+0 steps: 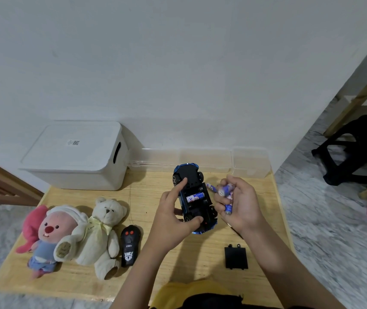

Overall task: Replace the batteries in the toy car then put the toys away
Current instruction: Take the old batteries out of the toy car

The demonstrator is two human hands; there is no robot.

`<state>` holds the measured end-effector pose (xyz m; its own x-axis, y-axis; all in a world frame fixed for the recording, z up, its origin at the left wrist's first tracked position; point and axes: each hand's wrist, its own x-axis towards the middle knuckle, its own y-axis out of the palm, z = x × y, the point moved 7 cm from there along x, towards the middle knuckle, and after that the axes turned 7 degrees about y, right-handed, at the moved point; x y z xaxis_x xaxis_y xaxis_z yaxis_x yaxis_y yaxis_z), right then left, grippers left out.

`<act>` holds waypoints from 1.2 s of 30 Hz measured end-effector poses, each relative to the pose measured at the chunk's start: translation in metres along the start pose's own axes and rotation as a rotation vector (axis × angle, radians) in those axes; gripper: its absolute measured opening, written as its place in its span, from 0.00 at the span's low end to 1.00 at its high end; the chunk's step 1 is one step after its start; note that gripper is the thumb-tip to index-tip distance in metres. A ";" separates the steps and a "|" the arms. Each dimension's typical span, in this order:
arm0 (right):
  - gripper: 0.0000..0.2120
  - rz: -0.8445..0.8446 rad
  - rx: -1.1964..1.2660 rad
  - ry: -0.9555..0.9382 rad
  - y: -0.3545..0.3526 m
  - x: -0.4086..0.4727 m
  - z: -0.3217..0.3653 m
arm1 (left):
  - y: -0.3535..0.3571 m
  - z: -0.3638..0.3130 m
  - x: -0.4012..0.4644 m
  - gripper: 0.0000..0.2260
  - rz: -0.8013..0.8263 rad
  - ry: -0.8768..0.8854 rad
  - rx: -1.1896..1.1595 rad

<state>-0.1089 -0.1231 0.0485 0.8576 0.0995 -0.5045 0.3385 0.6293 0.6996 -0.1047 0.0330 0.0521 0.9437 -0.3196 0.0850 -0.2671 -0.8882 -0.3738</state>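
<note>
Nearest me on the pale wooden tabletop (167,273) lies the flat black plastic battery cover (236,257), well apart from the car. My left hand (173,216) holds the blue and black toy car (194,196), which is upside down, thumb on its near end and forefinger stretched to the far end. One blue and white battery (194,196) sits in the open compartment. My right hand (239,202) grips several loose blue batteries (226,190) just beside the car. Left of me lie a black remote control (129,246), a cream teddy bear (103,235) and a pink plush doll (48,237). A lidded white storage box (77,156) stands against the wall.
</note>
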 end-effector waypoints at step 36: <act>0.11 0.409 -2.355 -0.578 0.052 -0.002 -0.008 | 0.002 0.007 -0.004 0.43 0.338 -0.130 -0.021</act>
<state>-0.0962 -0.0845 0.0819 0.8500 0.5063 -0.1454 -0.2375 0.1220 -0.9637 -0.1074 0.0345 0.0442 0.8178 -0.5530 -0.1594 -0.5713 -0.7463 -0.3415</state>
